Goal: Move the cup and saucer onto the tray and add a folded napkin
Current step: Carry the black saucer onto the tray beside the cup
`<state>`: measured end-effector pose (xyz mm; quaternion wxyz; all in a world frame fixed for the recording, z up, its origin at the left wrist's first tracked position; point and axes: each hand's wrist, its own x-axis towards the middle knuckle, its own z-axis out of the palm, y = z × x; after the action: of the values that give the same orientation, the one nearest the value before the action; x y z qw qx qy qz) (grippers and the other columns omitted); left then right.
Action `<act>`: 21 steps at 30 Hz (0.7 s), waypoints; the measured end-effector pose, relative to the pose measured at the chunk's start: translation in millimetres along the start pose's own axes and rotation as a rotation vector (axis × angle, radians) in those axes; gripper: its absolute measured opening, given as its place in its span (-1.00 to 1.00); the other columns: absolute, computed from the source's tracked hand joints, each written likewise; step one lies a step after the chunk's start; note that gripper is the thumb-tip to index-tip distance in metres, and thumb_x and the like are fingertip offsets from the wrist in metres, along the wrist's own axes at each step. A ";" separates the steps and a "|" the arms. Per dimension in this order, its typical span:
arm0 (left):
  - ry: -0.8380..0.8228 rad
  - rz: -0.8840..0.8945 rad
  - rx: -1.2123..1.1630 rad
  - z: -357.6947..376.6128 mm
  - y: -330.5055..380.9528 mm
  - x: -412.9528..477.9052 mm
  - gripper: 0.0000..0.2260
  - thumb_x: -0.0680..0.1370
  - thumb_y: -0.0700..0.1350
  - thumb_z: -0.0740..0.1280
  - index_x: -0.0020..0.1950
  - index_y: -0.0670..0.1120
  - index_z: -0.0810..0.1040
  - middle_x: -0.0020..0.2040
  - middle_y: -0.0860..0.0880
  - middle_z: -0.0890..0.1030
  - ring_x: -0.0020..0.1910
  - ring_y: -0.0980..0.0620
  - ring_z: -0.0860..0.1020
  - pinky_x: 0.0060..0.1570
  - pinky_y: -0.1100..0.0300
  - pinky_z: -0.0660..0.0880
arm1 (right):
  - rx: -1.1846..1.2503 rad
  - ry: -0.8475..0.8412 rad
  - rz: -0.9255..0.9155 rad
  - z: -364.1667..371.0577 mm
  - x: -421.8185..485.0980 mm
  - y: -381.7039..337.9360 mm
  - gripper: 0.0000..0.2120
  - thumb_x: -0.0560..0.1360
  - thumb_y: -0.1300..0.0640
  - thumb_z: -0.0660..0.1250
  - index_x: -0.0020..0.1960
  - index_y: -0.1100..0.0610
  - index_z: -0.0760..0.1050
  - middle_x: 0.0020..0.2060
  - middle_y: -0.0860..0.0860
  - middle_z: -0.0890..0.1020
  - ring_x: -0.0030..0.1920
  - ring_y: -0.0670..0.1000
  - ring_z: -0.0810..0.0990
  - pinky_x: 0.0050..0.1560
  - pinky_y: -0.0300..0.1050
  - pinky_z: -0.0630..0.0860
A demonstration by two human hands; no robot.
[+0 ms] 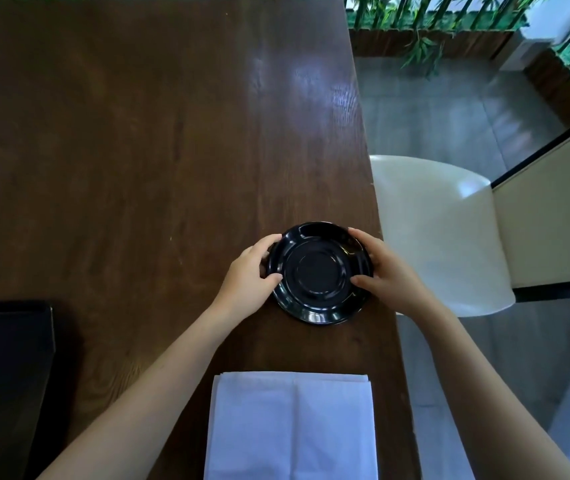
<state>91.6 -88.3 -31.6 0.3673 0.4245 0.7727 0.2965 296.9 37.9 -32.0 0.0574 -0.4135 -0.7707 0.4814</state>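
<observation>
A glossy black saucer (320, 271) lies on the dark wooden table (120, 150) close to its right edge. My left hand (248, 277) grips the saucer's left rim and my right hand (385, 271) grips its right rim, thumbs on top. A white folded napkin (292, 427) lies flat on the table nearer to me, below the saucer. A black tray (6, 375) sits at the lower left, partly cut off by the frame. No cup is in view.
A white chair (443, 233) stands beside the table's right edge, close to the saucer. Grey floor and green plants (425, 26) lie beyond on the right. The table's right edge runs just past my right hand.
</observation>
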 end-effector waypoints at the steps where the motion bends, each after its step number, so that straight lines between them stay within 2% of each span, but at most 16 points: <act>1: 0.007 -0.008 -0.004 1.3 1.1 0.2 -0.47 0.49 -0.23 0.35 0.39 0.10 0.32 0.22 -0.07 0.48 0.16 -0.02 0.47 0.12 0.18 0.41 | -0.003 0.004 0.009 -0.1 0.8 -0.8 -0.24 0.38 0.39 0.38 0.46 -0.02 0.20 0.35 -0.02 0.39 0.34 0.02 0.41 0.36 0.06 0.36; 3: 0.013 -0.019 -0.015 2.4 2.7 0.0 -0.47 0.48 -0.25 0.35 0.38 0.09 0.33 0.21 -0.09 0.50 0.16 -0.03 0.49 0.18 0.06 0.47 | -0.018 0.009 0.023 0.4 1.7 -2.2 -0.24 0.37 0.40 0.38 0.46 0.00 0.20 0.36 0.00 0.39 0.35 0.03 0.40 0.37 0.00 0.34; 6: 0.017 -0.034 -0.034 -0.6 3.3 -2.1 -0.48 0.48 -0.26 0.35 0.38 0.08 0.35 0.17 -0.09 0.51 0.14 -0.03 0.51 0.16 -0.04 0.50 | -0.068 0.009 0.023 0.1 0.6 -6.2 -0.24 0.37 0.39 0.39 0.46 0.00 0.20 0.37 0.00 0.40 0.36 0.01 0.37 0.32 -0.16 0.30; 9: 0.023 -0.042 -0.095 -7.3 5.1 -6.1 -0.48 0.47 -0.27 0.36 0.36 0.09 0.37 0.08 -0.03 0.52 0.09 -0.01 0.53 0.11 -0.06 0.54 | -0.007 0.010 0.030 -3.0 -3.6 -13.5 -0.25 0.38 0.39 0.38 0.46 -0.01 0.21 0.35 0.01 0.44 0.31 0.04 0.45 0.32 -0.04 0.39; 12: 0.032 -0.050 -0.165 -18.5 10.3 -11.7 -0.47 0.46 -0.29 0.36 0.35 0.10 0.39 -0.01 0.05 0.52 0.08 -0.02 0.54 0.09 -0.08 0.55 | 0.103 0.012 0.046 -8.3 -9.7 -25.0 -0.26 0.39 0.40 0.37 0.44 -0.06 0.24 0.23 0.04 0.55 0.17 0.05 0.57 0.20 -0.04 0.50; 16: 0.055 -0.040 -0.224 -37.2 17.7 -22.0 -0.48 0.46 -0.29 0.37 0.34 0.13 0.41 -0.01 0.06 0.53 0.10 -0.02 0.54 0.00 -0.01 0.60 | 0.204 0.027 0.053 -14.0 -16.7 -44.1 -0.27 0.38 0.43 0.36 0.40 -0.11 0.30 0.03 0.10 0.67 0.04 0.08 0.64 0.17 0.11 0.53; 18: 0.064 -0.033 -0.261 -47.8 21.6 -28.9 -0.48 0.46 -0.30 0.36 0.33 0.13 0.42 -0.02 0.06 0.52 0.08 -0.02 0.54 -0.08 0.06 0.62 | 0.223 0.034 0.037 -15.1 -20.2 -55.8 -0.28 0.38 0.42 0.37 0.39 -0.13 0.32 0.00 0.08 0.68 0.02 0.06 0.65 0.16 0.09 0.54; 21: 0.073 -0.018 -0.309 -65.0 28.3 -40.5 -0.49 0.47 -0.32 0.35 0.31 0.14 0.44 0.00 0.01 0.54 0.04 0.01 0.55 -0.18 0.16 0.63 | 0.246 0.014 -0.017 -16.3 -26.9 -75.7 -0.30 0.39 0.42 0.36 0.40 -0.08 0.32 0.05 -0.01 0.65 0.03 0.00 0.64 0.11 -0.02 0.56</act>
<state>65.7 -120.1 39.0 0.4026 0.3450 0.7344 0.4238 278.3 15.8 44.7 0.1169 -0.4002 -0.7089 0.5688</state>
